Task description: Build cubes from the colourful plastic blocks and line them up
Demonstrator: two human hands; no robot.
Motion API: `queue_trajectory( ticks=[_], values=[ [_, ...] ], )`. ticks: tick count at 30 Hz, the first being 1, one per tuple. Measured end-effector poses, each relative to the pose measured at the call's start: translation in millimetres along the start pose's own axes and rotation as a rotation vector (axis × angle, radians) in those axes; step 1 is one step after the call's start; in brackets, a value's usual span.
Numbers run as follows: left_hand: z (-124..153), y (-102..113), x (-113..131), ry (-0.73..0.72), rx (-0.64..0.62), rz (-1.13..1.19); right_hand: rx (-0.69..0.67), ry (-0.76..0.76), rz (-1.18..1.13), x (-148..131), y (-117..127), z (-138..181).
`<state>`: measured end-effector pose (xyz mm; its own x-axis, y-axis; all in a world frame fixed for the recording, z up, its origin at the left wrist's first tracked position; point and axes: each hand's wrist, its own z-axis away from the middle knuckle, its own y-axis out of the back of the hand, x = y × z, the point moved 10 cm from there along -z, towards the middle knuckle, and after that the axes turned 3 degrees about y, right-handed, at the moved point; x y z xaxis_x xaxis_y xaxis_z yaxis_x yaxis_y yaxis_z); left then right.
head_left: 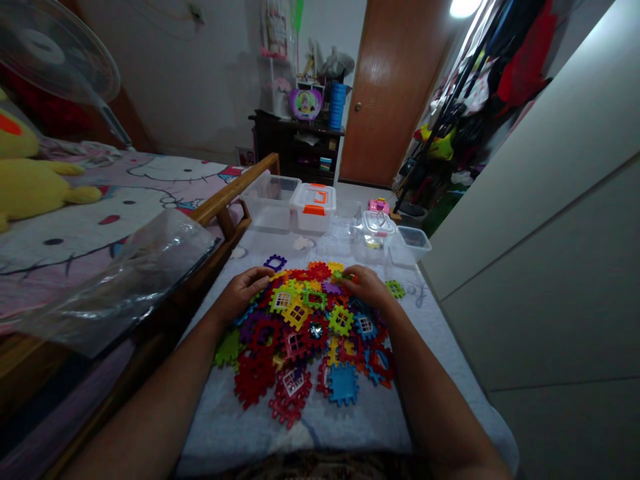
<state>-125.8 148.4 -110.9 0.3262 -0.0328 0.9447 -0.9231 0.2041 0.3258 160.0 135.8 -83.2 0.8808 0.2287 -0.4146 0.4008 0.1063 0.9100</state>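
1. Plastic tiles in red, blue, green, yellow, purple and orange, square with toothed edges and many with window-like grid cut-outs, lie in a loose, overlapping heap of toy tiles [310,327] in the middle of a pale grey cloth-covered pad [350,427], between the person's forearms.
2. At the heap's far left edge rests the left hand [245,290], palm down, fingers curved over the tiles. Whether its grip closes on any piece cannot be told.
3. At the far right edge is the right hand [369,285], its grip pinching a small green plastic tile [341,274] at the fingertips.
4. A blue toothed square [343,385] and a red windowed square [290,390] mark the near edge. A lone purple tile [275,262] lies just beyond the heap and a lone green tile [395,289] just right of it.
5. Farther off on the pad stand a clear plastic box with an orange latch [314,203] and smaller clear tubs [413,241].
6. To the left, a crinkled clear plastic bag [135,273] lies over the edge of a wooden bed frame [235,190], on which a yellow plush toy [30,187] lies.
7. To the right rises a smooth white cabinet panel [550,233].
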Motion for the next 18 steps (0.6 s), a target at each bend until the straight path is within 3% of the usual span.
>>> queue_trajectory(
  ticks=[6, 13, 18],
  values=[
    [0.3, 0.6, -0.5, -0.003, 0.004, -0.001, 0.260, -0.071, -0.160, 18.9, 26.7, 4.6],
    [-0.3, -0.2, 1.5, -0.022, -0.005, -0.022, 0.591, -0.339, -0.324, 105.8, 76.3, 51.3],
    [-0.2, -0.8, -1.2, 0.012, -0.005, -0.013, 0.608, -0.470, -0.334, 147.4, 70.9, 84.7]
  ],
)
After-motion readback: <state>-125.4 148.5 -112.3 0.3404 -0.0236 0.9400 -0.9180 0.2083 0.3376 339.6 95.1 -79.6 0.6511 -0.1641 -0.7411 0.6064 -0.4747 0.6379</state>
